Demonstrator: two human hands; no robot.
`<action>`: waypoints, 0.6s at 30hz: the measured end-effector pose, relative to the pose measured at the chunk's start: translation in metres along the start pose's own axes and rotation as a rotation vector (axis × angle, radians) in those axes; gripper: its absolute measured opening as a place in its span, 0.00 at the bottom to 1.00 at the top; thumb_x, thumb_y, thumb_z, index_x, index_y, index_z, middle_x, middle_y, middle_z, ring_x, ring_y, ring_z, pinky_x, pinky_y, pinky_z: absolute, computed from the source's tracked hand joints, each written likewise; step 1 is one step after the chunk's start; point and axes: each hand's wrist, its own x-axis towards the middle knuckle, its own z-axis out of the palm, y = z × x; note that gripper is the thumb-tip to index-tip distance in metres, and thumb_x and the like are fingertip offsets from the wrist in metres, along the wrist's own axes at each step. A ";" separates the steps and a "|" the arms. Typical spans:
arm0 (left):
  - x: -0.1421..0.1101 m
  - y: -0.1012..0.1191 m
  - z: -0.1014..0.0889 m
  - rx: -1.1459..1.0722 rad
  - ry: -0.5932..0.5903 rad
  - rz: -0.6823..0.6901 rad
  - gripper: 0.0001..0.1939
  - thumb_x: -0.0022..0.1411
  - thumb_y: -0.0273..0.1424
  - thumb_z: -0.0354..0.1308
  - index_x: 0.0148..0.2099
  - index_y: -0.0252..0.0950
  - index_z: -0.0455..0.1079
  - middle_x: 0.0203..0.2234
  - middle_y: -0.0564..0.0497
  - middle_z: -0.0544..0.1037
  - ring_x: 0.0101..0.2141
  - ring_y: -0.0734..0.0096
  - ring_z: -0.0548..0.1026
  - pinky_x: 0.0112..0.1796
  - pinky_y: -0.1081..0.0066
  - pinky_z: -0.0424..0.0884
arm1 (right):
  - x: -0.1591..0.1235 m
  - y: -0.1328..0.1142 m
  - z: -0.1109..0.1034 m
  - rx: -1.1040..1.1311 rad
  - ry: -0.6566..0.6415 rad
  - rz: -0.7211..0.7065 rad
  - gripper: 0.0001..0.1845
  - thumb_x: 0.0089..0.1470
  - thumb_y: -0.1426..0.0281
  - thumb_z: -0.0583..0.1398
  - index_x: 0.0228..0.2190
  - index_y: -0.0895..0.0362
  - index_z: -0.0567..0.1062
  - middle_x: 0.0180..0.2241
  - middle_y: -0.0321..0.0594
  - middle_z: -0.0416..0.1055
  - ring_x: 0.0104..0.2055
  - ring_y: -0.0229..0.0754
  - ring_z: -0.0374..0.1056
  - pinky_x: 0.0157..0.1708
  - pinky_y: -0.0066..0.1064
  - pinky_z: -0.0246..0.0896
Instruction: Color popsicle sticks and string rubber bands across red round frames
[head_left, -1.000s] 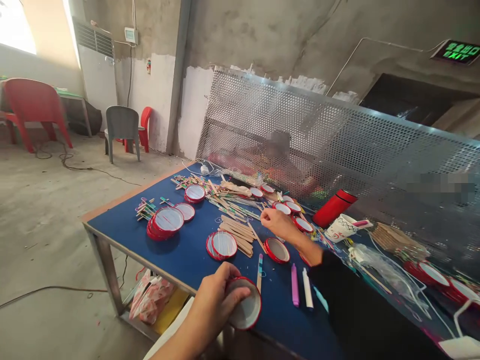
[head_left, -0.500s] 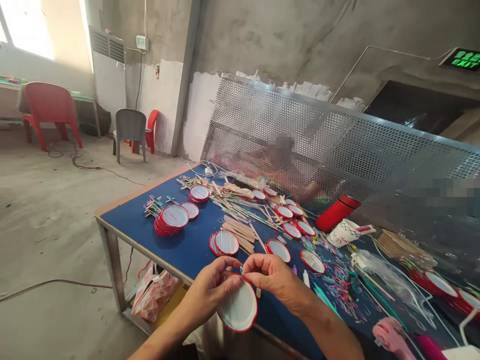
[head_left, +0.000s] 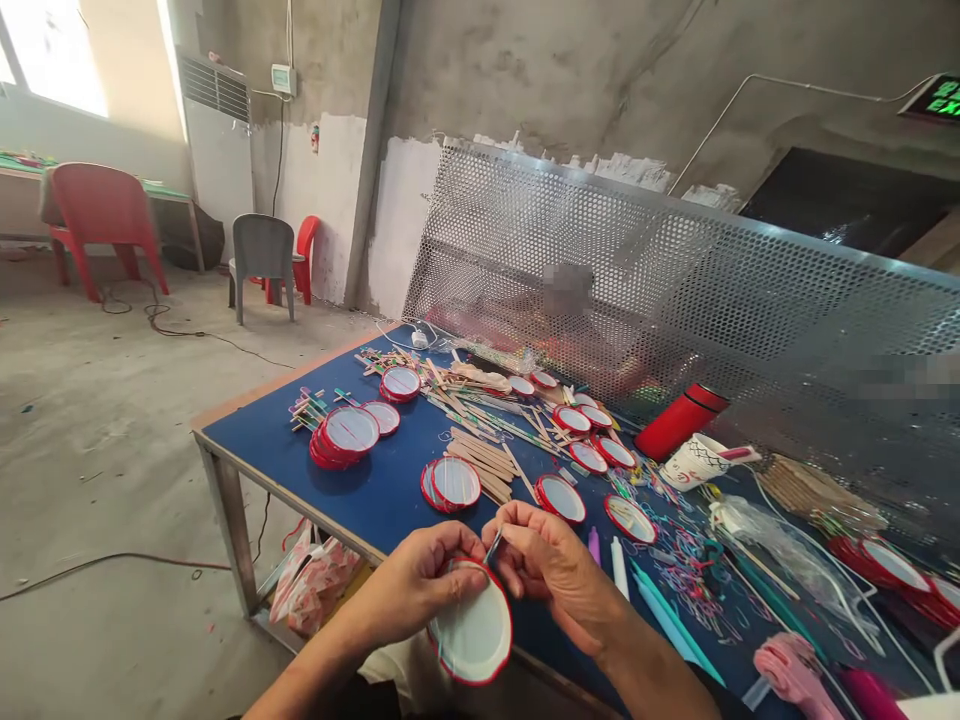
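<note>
My left hand (head_left: 416, 585) grips a round disc with a red rim and a white translucent face (head_left: 472, 635), holding it at the near edge of the blue table (head_left: 259, 440). My right hand (head_left: 547, 565) pinches a thin pointed tool (head_left: 493, 547) right at the disc's upper rim. Other red-rimmed discs (head_left: 455, 483) lie on the tabletop beyond my hands, some stacked (head_left: 349, 435). Wooden craft sticks (head_left: 480, 465) lie in loose piles among them. Tangled coloured rubber bands (head_left: 682, 570) lie to the right of my right hand.
A perforated metal screen (head_left: 600, 270) runs along the table's far side, with a person (head_left: 566, 300) dimly visible behind it. A red flask (head_left: 679, 422) and a paper cup (head_left: 694, 462) stand by the screen. A patterned bag (head_left: 315, 580) sits beneath the table's edge.
My right hand has come in from over the table to the disc, and now pinches the thin tool at its rim. My left hand still holds the disc, which sits slightly lower.
</note>
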 end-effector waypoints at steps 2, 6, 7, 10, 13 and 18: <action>-0.001 0.001 0.000 0.015 -0.012 0.012 0.30 0.55 0.57 0.66 0.38 0.35 0.66 0.25 0.59 0.65 0.25 0.78 0.58 0.26 0.76 0.53 | -0.001 0.000 0.003 0.106 0.024 -0.019 0.20 0.50 0.52 0.65 0.30 0.54 0.67 0.24 0.28 0.68 0.17 0.27 0.52 0.21 0.25 0.32; -0.002 0.000 0.001 0.089 -0.025 0.042 0.28 0.57 0.56 0.64 0.36 0.36 0.63 0.25 0.60 0.62 0.26 0.77 0.56 0.26 0.75 0.52 | -0.006 0.001 0.005 0.107 0.077 -0.068 0.23 0.49 0.52 0.67 0.29 0.53 0.64 0.20 0.22 0.55 0.18 0.27 0.41 0.20 0.24 0.32; -0.002 0.000 0.002 0.102 -0.015 0.042 0.27 0.58 0.55 0.64 0.36 0.36 0.63 0.25 0.60 0.61 0.25 0.77 0.56 0.26 0.75 0.52 | -0.008 0.002 0.004 0.057 0.088 -0.079 0.22 0.50 0.51 0.66 0.30 0.53 0.64 0.19 0.21 0.51 0.19 0.28 0.39 0.19 0.23 0.33; 0.000 -0.001 0.006 0.144 0.059 0.032 0.24 0.59 0.52 0.63 0.35 0.37 0.62 0.24 0.60 0.61 0.25 0.76 0.56 0.25 0.74 0.52 | -0.021 0.002 0.002 -0.152 0.157 -0.174 0.20 0.55 0.50 0.63 0.31 0.54 0.68 0.19 0.23 0.51 0.20 0.31 0.42 0.20 0.23 0.41; 0.001 -0.002 0.012 0.215 0.165 0.034 0.19 0.60 0.47 0.61 0.33 0.38 0.62 0.23 0.60 0.61 0.25 0.75 0.56 0.25 0.74 0.52 | -0.039 0.008 0.003 -0.390 0.249 -0.259 0.18 0.57 0.52 0.61 0.28 0.54 0.71 0.23 0.31 0.63 0.24 0.36 0.58 0.25 0.26 0.56; 0.003 -0.006 0.017 0.192 0.240 0.045 0.17 0.60 0.46 0.59 0.34 0.38 0.63 0.22 0.59 0.63 0.24 0.74 0.59 0.25 0.75 0.55 | -0.063 0.042 0.010 -0.551 0.458 -0.312 0.17 0.59 0.52 0.59 0.26 0.51 0.74 0.25 0.37 0.74 0.26 0.42 0.68 0.29 0.30 0.63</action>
